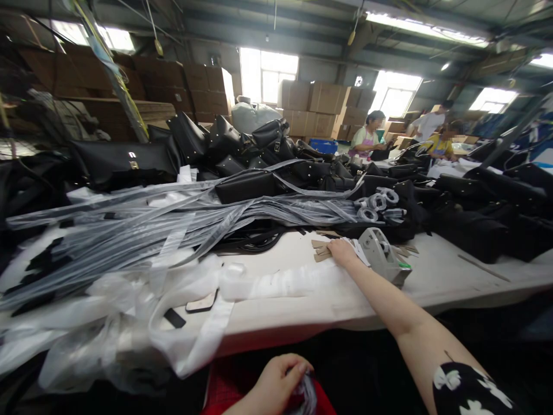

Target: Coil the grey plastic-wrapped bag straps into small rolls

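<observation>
My left hand (280, 377) is low at the front, closed around a coiled strap wrapped in clear plastic (306, 395). Stretched out over the white table (298, 314), my right hand (343, 252) has its fingers together on some brown paper-like strips (320, 251); its fingertips are partly hidden. Just right of that hand stands a grey tabletop device (380, 256) that looks like a tape dispenser. More brown strips lie behind it. Long plastic-sleeved straps (242, 213) spread across the table's left and middle, and several coiled ones (377, 202) rest at their right end.
Black bags (125, 164) are heaped along the far side. Crumpled clear plastic (108, 340) hangs over the front left edge, near a phone-like object (201, 302). Cardboard boxes (328, 98) are stacked behind. Several people (367, 137) work at the back right.
</observation>
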The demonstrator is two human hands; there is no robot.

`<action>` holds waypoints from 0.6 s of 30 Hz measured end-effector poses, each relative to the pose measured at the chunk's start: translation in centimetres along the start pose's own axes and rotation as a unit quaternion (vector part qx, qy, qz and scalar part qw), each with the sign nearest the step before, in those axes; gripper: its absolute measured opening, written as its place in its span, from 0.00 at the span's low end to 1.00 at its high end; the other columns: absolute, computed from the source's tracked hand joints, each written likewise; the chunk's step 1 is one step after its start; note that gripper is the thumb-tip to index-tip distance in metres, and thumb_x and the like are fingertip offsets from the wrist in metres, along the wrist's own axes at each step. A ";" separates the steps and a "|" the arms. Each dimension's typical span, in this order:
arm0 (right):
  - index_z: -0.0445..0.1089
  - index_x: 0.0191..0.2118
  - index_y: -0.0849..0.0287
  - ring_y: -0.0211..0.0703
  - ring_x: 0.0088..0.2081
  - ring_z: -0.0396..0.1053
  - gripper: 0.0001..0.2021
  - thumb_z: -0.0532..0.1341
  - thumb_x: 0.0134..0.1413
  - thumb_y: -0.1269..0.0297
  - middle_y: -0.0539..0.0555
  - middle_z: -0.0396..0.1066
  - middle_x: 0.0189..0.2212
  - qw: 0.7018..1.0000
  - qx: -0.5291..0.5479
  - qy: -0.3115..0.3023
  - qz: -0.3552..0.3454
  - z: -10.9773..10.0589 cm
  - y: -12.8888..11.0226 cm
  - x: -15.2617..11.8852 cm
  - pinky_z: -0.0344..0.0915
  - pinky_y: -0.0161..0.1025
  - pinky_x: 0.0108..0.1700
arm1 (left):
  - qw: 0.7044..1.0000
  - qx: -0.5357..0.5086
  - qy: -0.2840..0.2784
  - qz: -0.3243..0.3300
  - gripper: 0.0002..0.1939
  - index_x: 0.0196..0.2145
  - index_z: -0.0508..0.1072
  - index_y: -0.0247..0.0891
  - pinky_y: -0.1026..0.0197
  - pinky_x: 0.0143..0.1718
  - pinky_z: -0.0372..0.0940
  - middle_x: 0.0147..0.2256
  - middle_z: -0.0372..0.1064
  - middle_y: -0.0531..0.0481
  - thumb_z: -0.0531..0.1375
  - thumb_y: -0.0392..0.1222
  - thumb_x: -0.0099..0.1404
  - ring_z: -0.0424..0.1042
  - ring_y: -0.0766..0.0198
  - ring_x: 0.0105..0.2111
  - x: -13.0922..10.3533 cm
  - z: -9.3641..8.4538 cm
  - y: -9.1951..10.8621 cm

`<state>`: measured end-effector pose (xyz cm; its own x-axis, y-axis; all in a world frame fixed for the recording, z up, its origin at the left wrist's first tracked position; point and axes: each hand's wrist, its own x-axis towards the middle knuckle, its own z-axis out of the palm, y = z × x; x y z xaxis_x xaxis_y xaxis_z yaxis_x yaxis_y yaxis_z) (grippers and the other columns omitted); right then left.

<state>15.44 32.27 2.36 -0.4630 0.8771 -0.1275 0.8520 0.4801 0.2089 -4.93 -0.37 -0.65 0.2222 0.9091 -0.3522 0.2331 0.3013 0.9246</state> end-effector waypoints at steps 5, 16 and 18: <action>0.68 0.49 0.64 0.47 0.48 0.69 0.14 0.60 0.61 0.61 0.59 0.68 0.48 0.999 -0.031 -0.021 -0.022 -0.4 0.4 0.3 0.67 0.49 0.49 | 1.000 -0.009 -0.005 -0.009 0.27 0.39 0.79 0.35 0.62 0.35 0.62 0.33 0.75 0.47 0.54 0.62 0.61 0.69 0.61 0.32 -0.1 0.4 0.1; 0.68 0.47 0.64 0.45 0.44 0.70 0.14 0.60 0.61 0.60 0.57 0.70 0.45 0.998 -0.057 0.013 0.000 -3.1 -0.5 -0.1 0.69 0.48 0.47 | 1.000 -0.007 0.010 0.007 0.23 0.38 0.79 0.33 0.63 0.36 0.63 0.35 0.76 0.46 0.54 0.55 0.62 0.70 0.60 0.34 -0.6 0.5 0.6; 0.70 0.45 0.66 0.46 0.44 0.71 0.11 0.59 0.62 0.64 0.58 0.71 0.42 0.998 -0.057 0.039 0.014 -4.3 -0.7 -0.6 0.68 0.46 0.46 | 1.000 -0.013 0.010 0.001 0.24 0.38 0.79 0.33 0.63 0.37 0.63 0.35 0.76 0.45 0.54 0.55 0.62 0.70 0.60 0.34 -0.7 0.5 0.7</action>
<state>14.04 31.42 6.46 -0.4616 0.8859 -0.0459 0.8328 0.4506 0.3216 -4.50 -0.97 0.16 0.2029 0.9157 -0.3468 0.2075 0.3059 0.9292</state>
